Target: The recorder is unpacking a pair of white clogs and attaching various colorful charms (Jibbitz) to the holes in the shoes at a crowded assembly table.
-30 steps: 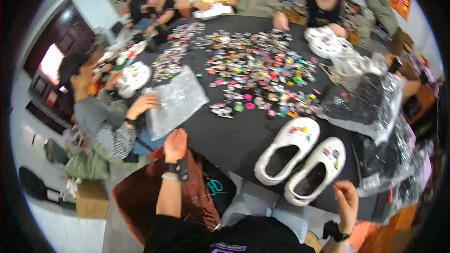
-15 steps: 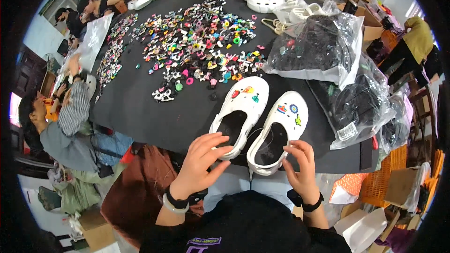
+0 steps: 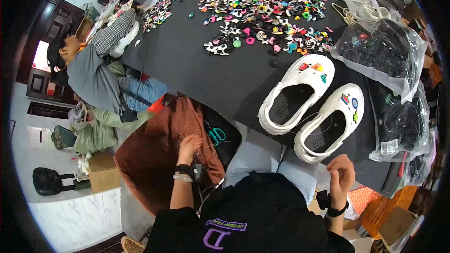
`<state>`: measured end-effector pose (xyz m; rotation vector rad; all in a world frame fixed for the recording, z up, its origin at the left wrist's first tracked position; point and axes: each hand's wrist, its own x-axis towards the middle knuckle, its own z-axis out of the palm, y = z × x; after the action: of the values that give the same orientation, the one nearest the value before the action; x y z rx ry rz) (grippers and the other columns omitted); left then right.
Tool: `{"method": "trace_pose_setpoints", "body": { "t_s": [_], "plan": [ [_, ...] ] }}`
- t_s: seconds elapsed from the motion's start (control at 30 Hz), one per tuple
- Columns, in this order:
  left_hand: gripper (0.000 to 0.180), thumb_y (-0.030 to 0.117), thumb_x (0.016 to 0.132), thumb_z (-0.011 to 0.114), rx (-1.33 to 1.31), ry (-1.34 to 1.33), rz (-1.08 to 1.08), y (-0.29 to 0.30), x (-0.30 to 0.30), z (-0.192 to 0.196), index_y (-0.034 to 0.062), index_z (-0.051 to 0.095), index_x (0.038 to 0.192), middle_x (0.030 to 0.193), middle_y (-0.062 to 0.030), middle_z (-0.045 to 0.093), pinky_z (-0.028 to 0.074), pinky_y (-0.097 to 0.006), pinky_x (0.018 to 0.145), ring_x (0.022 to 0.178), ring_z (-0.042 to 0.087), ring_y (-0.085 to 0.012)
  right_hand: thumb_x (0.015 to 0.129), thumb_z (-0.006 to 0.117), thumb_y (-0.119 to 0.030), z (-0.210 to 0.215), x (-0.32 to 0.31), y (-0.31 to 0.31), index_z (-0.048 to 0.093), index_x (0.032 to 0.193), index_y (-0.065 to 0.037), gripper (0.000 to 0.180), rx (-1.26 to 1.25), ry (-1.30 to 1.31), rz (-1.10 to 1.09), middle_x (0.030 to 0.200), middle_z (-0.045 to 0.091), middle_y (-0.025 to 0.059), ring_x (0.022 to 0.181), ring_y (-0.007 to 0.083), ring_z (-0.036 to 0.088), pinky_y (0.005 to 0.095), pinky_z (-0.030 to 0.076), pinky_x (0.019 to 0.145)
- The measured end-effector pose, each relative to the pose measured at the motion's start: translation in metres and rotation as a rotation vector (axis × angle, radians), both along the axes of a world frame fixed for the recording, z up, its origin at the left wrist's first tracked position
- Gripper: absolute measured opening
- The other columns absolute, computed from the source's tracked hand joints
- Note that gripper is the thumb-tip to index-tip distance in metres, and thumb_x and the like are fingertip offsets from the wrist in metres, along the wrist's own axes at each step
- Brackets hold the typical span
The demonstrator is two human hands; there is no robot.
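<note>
The two hands are well apart: the left hand is over brown fabric, its fingers too blurred to tell whether they grip anything, while the right hand, loosely curled with nothing visible in it, is just beside the heel of the right-hand white clog. That shoe and the left-hand white clog, both decorated with colourful charms, lie side by side at the near edge of a black tabletop. Beyond them spreads a heap of loose shoe charms, with clear plastic bags of black contents to the right.
</note>
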<state>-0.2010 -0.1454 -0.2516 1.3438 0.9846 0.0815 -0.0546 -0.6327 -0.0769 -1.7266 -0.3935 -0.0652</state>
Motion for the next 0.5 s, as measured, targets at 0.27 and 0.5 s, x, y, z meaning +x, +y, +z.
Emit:
{"method": "trace_pose_setpoints", "body": {
  "t_s": [0.27,0.5],
  "plan": [
    [0.029,0.025,0.082,0.059,0.566,0.667,-0.297,0.023,0.002,-0.189,0.0001,0.071,0.091,0.098,-0.0239,0.068,0.052,-0.045,0.081,0.095,0.066,-0.0398,0.085,0.062,-0.016,0.064,0.014,0.049,0.063,0.073,-0.006,0.015,-0.215,-0.269,0.127,0.073,0.061,0.0067,0.068,0.0255,0.057,0.0376,0.042,0.068],
    [0.086,0.047,0.072,0.08,0.552,1.025,-0.129,-0.034,0.058,-0.191,-0.0056,0.041,0.129,0.131,-0.0241,0.052,0.049,-0.043,0.096,0.116,0.057,-0.0365,0.092,0.053,-0.022,0.061,-0.011,0.039,0.058,0.07,-0.004,0.028,-0.356,-0.175,-0.044,0.066,0.057,0.0079,0.062,0.025,0.051,0.0368,0.037,0.063]
  ]
}}
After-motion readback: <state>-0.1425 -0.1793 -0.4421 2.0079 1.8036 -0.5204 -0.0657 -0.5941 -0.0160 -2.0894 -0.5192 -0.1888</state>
